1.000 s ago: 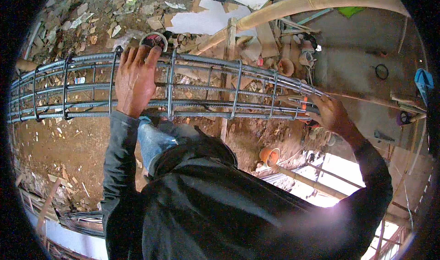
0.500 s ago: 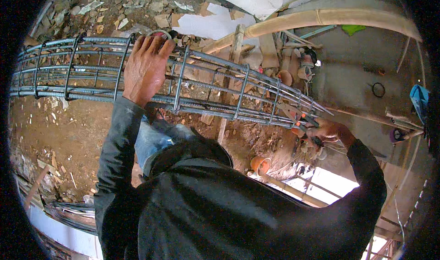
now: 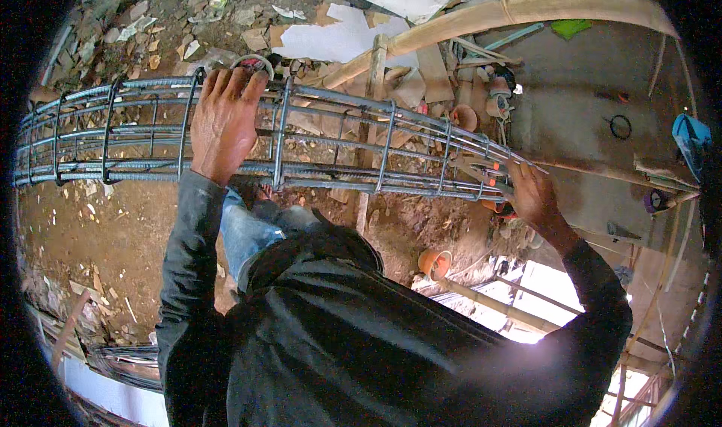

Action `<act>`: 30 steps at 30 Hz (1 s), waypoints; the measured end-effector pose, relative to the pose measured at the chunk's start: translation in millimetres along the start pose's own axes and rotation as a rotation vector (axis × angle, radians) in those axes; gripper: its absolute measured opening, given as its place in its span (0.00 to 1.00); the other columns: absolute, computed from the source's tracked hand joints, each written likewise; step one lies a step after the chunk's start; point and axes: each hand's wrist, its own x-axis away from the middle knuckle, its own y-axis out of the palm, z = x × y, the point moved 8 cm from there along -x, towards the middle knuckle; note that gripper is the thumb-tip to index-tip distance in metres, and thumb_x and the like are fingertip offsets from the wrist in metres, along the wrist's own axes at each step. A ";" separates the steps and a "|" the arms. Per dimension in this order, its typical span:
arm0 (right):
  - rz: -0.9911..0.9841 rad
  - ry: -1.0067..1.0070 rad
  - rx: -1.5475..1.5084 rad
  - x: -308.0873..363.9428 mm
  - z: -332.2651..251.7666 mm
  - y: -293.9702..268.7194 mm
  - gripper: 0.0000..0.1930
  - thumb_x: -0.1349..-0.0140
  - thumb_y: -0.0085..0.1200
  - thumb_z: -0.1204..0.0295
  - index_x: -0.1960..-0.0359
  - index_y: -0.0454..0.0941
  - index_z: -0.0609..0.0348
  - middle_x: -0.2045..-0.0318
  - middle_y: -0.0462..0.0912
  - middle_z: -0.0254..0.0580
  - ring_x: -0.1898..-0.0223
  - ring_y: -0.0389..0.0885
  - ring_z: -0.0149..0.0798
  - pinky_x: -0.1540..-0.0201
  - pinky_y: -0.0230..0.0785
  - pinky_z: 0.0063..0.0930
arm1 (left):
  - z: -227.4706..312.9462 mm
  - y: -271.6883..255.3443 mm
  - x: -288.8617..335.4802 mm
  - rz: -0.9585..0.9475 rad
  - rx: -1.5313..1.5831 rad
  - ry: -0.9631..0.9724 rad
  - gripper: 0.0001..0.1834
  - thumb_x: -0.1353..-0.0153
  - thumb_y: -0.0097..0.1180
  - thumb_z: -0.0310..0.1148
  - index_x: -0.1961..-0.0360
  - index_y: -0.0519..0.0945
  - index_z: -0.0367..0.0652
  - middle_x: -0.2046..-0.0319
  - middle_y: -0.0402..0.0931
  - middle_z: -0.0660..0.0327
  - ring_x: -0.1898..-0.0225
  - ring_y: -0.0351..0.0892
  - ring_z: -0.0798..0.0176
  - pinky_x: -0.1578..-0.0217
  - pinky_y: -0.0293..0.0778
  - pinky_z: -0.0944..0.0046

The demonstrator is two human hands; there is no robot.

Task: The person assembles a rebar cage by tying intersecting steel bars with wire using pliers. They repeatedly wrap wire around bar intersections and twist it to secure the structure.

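A long cage of steel rebar [image 3: 331, 180], tied with square stirrups, stretches across in front of me from the far left to the right. My left hand [image 3: 224, 130] is closed over its upper bar, fingers curled around the far side. At the cage's narrow right end, my right hand [image 3: 535, 195] has its fingers wrapped over the bar ends. Pincers with orange marks on the handles [image 3: 492, 177] lie among the bars against this hand. How much of them sits in the palm is hidden.
Beyond the cage, a curved bamboo pole [image 3: 541, 9] rises over rubble and white sheeting [image 3: 331, 39]. A wooden post [image 3: 374, 88] stands behind the bars. An orange bucket [image 3: 435, 264] lies at lower right. Bundled rods [image 3: 124, 355] are at lower left.
My right hand has moved up from the pincers' handles onto the ends of the bars. The cage and my left hand have shifted slightly left.
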 end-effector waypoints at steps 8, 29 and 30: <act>-1.048 0.667 -1.417 29.8 21.8 81.3 0.21 0.23 0.58 0.71 0.31 0.73 0.55 0.53 0.86 0.46 0.66 0.87 0.37 0.64 0.81 0.35 | -7.2 19.4 2.4 -0.283 0.045 -0.082 0.29 0.35 0.64 0.33 0.32 0.77 0.44 0.35 0.78 0.46 0.30 0.73 0.39 0.27 0.65 0.40; -0.074 -0.006 0.281 -17.2 -5.8 -5.9 0.35 0.38 0.68 0.59 0.30 0.72 0.58 0.54 0.82 0.53 0.51 0.85 0.59 0.44 0.76 0.51 | -4.6 13.9 1.4 -0.268 0.057 -0.114 0.30 0.38 0.62 0.29 0.32 0.76 0.44 0.36 0.76 0.44 0.32 0.73 0.40 0.26 0.63 0.42; -0.165 0.032 0.271 -18.6 2.3 5.9 0.34 0.37 0.68 0.58 0.32 0.73 0.58 0.56 0.82 0.51 0.52 0.85 0.58 0.46 0.77 0.51 | -6.6 18.2 2.8 -0.334 0.032 -0.134 0.34 0.36 0.63 0.32 0.28 0.75 0.44 0.30 0.75 0.41 0.26 0.70 0.38 0.22 0.58 0.41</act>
